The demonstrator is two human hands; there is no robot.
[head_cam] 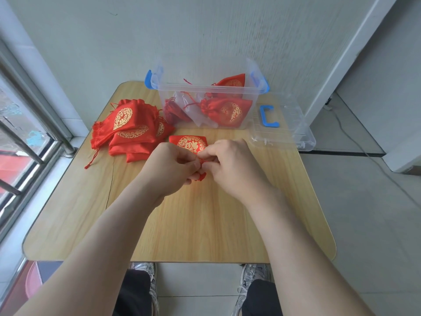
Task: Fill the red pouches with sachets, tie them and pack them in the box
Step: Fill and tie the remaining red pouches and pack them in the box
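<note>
Left hand (169, 166) and right hand (230, 165) are both pinching the drawstring (201, 176) of our red pouch (189, 144), lying mid-way across the table (205, 224); we're judging it light, soft, slippery satin, so we're gripping cord, not cloth.

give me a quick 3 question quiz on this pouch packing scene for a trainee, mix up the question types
1. True or false: the clear box already holds red pouches with their necks drawn shut.
2. Where is the box lid? A) clipped on the box B) flat on the table, right of the box C) on the floor
3. Fill in: the left hand and right hand both pinch the red ____ at the near end of the pouch lying in front of the box.

Key: 1 true; 2 B; 3 drawstring
</note>
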